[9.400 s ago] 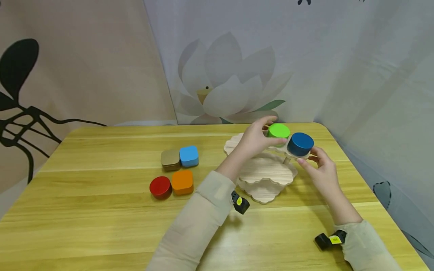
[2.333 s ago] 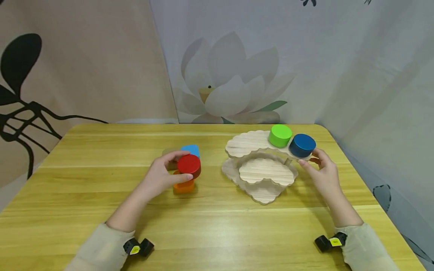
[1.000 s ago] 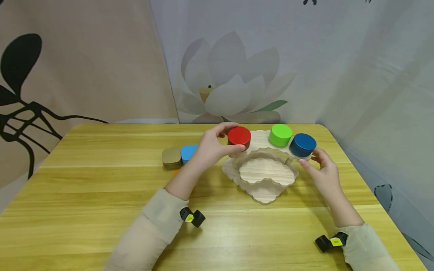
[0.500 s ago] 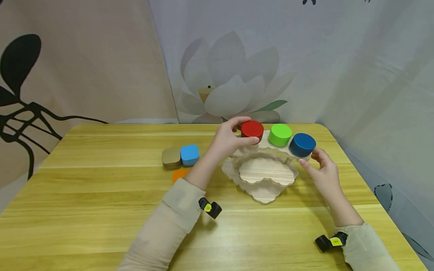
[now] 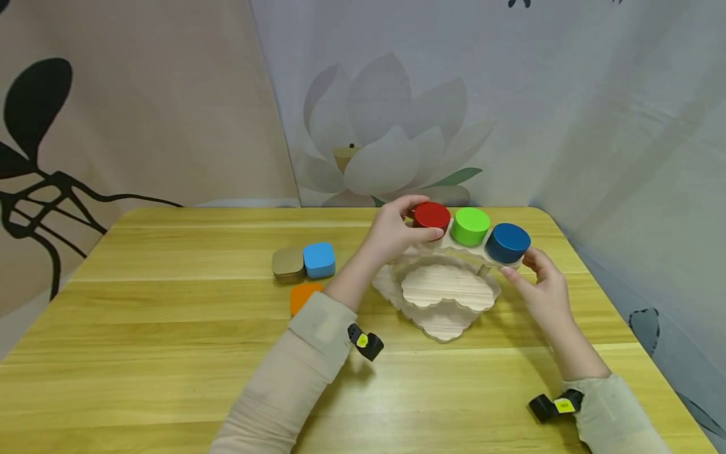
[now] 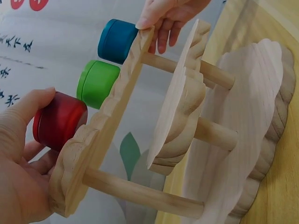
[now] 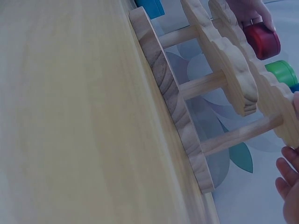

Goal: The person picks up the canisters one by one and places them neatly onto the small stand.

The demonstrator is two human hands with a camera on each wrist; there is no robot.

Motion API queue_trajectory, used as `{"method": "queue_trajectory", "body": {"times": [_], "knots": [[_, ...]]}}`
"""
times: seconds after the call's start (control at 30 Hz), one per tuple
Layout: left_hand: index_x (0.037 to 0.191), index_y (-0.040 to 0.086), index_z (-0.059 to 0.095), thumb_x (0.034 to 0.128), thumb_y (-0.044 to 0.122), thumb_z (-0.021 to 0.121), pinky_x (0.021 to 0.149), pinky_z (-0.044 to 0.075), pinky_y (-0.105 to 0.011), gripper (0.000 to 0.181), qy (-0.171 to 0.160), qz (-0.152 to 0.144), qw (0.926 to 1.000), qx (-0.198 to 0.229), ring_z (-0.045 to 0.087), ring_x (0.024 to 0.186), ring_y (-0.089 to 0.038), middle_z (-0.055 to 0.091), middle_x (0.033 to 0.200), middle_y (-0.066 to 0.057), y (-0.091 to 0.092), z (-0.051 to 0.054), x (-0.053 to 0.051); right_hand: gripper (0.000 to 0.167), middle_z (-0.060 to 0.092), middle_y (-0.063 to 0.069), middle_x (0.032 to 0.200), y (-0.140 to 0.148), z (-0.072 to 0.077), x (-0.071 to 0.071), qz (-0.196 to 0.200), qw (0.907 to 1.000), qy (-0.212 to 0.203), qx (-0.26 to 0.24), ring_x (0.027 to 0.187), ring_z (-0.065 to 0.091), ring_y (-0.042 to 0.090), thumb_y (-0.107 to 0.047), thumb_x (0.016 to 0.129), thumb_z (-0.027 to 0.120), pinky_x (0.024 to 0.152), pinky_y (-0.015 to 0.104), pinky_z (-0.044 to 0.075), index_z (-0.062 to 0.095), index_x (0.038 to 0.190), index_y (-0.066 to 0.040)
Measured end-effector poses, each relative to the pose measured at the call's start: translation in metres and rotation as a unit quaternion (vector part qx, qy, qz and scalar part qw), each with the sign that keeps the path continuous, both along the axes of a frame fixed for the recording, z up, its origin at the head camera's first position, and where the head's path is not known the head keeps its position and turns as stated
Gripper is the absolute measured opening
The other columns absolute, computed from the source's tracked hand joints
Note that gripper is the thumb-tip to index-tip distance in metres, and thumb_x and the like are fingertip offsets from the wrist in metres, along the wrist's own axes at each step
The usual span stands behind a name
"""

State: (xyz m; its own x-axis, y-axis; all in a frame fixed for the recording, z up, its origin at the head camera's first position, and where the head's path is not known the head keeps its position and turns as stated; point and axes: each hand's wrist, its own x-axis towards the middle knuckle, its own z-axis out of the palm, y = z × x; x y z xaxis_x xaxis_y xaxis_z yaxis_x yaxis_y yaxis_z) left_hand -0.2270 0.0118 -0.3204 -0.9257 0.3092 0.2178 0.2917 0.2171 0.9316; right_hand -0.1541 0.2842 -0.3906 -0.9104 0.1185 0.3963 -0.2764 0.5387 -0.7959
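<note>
Hands: L hand (image 5: 394,229) grips red blk (image 5: 432,215), R hand (image 5: 541,287) pinches stand (image 5: 447,287); orange blk (image 5: 303,298) head-cam only.

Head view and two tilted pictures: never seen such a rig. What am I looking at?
No machine: a person's bare left hand and right hand do the work. The head view is from a camera on their head, looking forward and down; the tilted ones are from small wrist cameras. A tiered wooden stand is on the table. The left hand grips a red piece at its top tier, beside a green piece and a dark blue piece; the right hand holds that tier's edge. Left of the stand lie a gold piece, a light blue piece and an orange piece.
</note>
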Motion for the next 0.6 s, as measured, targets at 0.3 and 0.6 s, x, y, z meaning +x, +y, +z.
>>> {"method": "queue_trajectory", "body": {"times": [0.3, 0.6], "knots": [[0.13, 0.008, 0.057, 0.0775, 0.015, 0.081, 0.073, 0.049, -0.024, 0.058, -0.007, -0.002, 0.9999, -0.013, 0.055, 0.096, -0.019, 0.061, 0.113, -0.004, 0.0025, -0.0008, -0.0001, 0.045, 0.056, 0.004, 0.122, -0.0007, 0.0017, 0.0013, -0.002, 1.0, -0.001, 0.0, 0.11, 0.044, 0.002, -0.006, 0.09, 0.067, 0.099, 0.026, 0.034, 0.051, 0.131, 0.005], [0.132, 0.006, 0.055, 0.0772, 0.017, 0.082, 0.075, 0.049, -0.023, 0.062, 0.005, 0.003, 0.9992, -0.039, 0.058, 0.093, -0.017, 0.062, 0.111, -0.004, 0.0038, -0.0013, 0.0006, 0.047, 0.054, -0.007, 0.119, -0.0009, 0.0012, 0.0009, -0.004, 1.0, -0.007, -0.001, 0.111, 0.044, 0.002, -0.007, 0.089, 0.068, 0.099, 0.028, 0.035, 0.051, 0.132, 0.003]]}}
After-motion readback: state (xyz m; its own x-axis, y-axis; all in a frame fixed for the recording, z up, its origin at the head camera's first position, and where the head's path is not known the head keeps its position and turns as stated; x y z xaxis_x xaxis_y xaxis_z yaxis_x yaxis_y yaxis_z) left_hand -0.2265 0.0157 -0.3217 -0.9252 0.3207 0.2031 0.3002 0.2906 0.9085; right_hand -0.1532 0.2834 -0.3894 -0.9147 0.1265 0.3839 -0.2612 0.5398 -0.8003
